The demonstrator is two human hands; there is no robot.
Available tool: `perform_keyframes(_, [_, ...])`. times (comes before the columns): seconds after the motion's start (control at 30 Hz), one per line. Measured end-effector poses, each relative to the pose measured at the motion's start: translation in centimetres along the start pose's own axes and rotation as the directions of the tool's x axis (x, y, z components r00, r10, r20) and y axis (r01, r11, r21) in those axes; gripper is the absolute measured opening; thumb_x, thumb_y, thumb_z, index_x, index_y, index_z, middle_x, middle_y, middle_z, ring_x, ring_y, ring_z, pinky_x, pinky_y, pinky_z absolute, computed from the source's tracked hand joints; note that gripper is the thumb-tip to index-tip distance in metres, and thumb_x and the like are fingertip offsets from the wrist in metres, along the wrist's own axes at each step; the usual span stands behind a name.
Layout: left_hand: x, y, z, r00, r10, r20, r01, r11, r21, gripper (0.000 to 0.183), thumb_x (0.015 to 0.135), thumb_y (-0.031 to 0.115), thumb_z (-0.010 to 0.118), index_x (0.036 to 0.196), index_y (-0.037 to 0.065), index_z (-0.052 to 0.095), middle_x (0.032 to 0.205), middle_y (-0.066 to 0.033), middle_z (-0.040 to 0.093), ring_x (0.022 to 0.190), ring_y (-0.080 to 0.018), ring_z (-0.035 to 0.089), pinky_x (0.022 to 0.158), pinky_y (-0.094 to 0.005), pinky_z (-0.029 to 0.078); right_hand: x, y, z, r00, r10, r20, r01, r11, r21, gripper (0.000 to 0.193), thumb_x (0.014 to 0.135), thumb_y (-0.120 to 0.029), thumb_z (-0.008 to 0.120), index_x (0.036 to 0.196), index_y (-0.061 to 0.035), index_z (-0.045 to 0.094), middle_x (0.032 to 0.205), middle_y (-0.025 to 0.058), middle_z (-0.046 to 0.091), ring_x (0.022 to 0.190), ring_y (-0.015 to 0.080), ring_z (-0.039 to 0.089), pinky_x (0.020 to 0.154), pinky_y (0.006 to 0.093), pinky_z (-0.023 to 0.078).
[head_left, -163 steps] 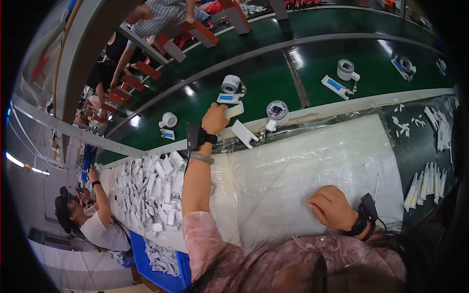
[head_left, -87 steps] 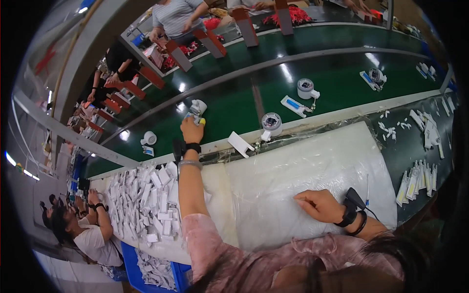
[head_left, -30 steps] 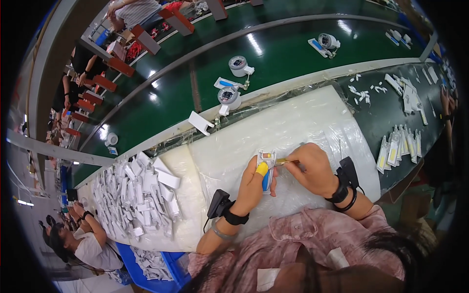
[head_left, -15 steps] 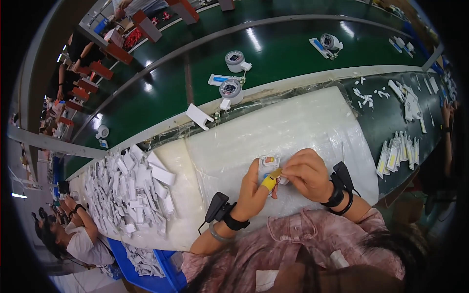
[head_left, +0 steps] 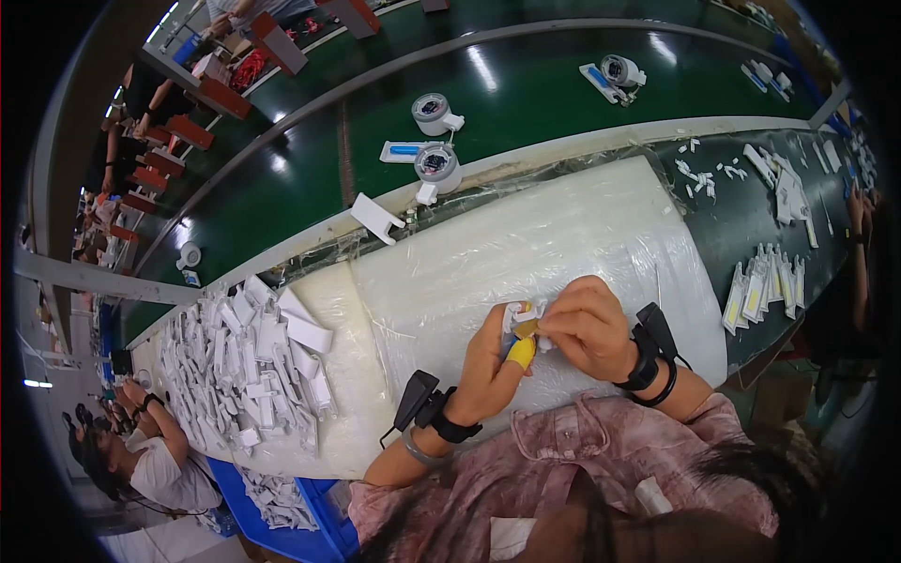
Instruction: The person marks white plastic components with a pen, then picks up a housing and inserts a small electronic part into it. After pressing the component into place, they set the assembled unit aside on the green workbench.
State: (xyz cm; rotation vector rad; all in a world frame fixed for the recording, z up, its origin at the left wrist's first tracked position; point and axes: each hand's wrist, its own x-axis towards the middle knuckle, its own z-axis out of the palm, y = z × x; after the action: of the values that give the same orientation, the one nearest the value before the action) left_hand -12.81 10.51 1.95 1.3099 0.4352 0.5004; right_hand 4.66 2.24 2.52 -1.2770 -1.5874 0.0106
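My left hand, its thumb wrapped in a yellow cover, is closed round a small white plastic housing. From the other side my right hand has its thumb and fingertips pinched together against the housing. A small tan piece shows between the two hands; whether it is a finger cover or a loose part I cannot make out. Fingers hide most of the housing. Both hands are above a padded sheet under clear plastic. Each wrist wears a black strapped device.
Left lies a heap of white plastic parts, above a blue bin. Beyond runs a green conveyor with round grey-white units. A white cover rests at its edge. Right are yellow-striped white pieces. Co-workers sit on both sides.
The units on the conveyor have shifted left. The housing has turned in my left hand, and my right fingertips have moved slightly up with the tan piece.
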Motion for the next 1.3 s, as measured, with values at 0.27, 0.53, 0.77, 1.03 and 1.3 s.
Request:
perform_keyframes(0.27, [-0.1, 0.2, -0.1, 1.0, -0.001, 0.006, 0.0, 0.989, 0.148, 0.036, 0.096, 0.0, 0.042, 0.132, -0.001, 0.041, 0.089, -0.005, 0.058, 0.075, -0.0106, 0.055, 0.069, -0.0247, 0.046, 0.1, 0.0, -0.1, 1.0, -0.008, 0.015, 0.008, 1.0, -0.008, 0.025, 0.068, 0.002, 0.078, 0.09, -0.0075, 0.07, 0.092, 0.0052, 0.066, 0.083, 0.0261, 0.059, 0.075, 0.035, 0.048])
perform_keyframes(0.53, [0.0, 0.7, 0.3, 0.999, 0.046, -0.023, -0.042, 0.986, 0.159, 0.036, 0.095, -0.001, 0.042, 0.132, -0.001, 0.043, 0.094, -0.005, 0.059, 0.082, -0.01, 0.055, 0.072, -0.0243, 0.046, 0.0, 0.2, -0.1, 1.0, -0.015, 0.025, 0.015, 1.0, 0.008, 0.025, 0.068, 0.002, 0.079, 0.09, -0.0072, 0.07, 0.092, 0.0056, 0.066, 0.083, 0.0263, 0.06, 0.077, 0.0356, 0.049])
perform_keyframes(0.77, [-0.1, 0.6, 0.3, 0.999, 0.028, -0.019, -0.025, 0.992, 0.121, 0.039, 0.094, -0.003, 0.039, 0.133, -0.003, 0.042, 0.097, -0.0071, 0.06, 0.083, -0.0117, 0.057, 0.075, -0.027, 0.05, 0.0, 0.2, -0.2, 0.999, -0.028, 0.03, 0.028, 0.999, 0.015, 0.027, 0.068, 0.0, 0.079, 0.092, -0.0069, 0.07, 0.093, 0.0058, 0.067, 0.084, 0.0269, 0.06, 0.078, 0.0365, 0.049])
perform_keyframes(1.03, [0.1, 1.0, 0.5, 0.999, -0.017, -0.029, 0.021, 0.992, 0.123, 0.039, 0.094, -0.002, 0.039, 0.133, -0.003, 0.043, 0.094, -0.0067, 0.061, 0.079, -0.0114, 0.058, 0.072, -0.0257, 0.049, -0.2, 0.5, -0.3, 0.999, -0.028, 0.034, 0.027, 0.999, 0.027, 0.027, 0.068, 0.0, 0.079, 0.092, -0.0077, 0.071, 0.093, 0.0053, 0.067, 0.084, 0.0261, 0.06, 0.079, 0.0362, 0.049])
perform_keyframes(1.3, [0.0, 0.6, 0.4, 0.999, 0.002, -0.033, 0.003, 0.991, 0.136, 0.04, 0.095, 0.0, 0.041, 0.135, -0.001, 0.042, 0.093, -0.006, 0.061, 0.076, -0.0104, 0.057, 0.069, -0.0243, 0.046, 0.0, 0.3, -0.3, 0.999, -0.009, 0.037, 0.009, 1.0, 0.024, 0.025, 0.069, 0.001, 0.079, 0.092, -0.0071, 0.07, 0.092, 0.0052, 0.067, 0.084, 0.0253, 0.06, 0.08, 0.0367, 0.049])
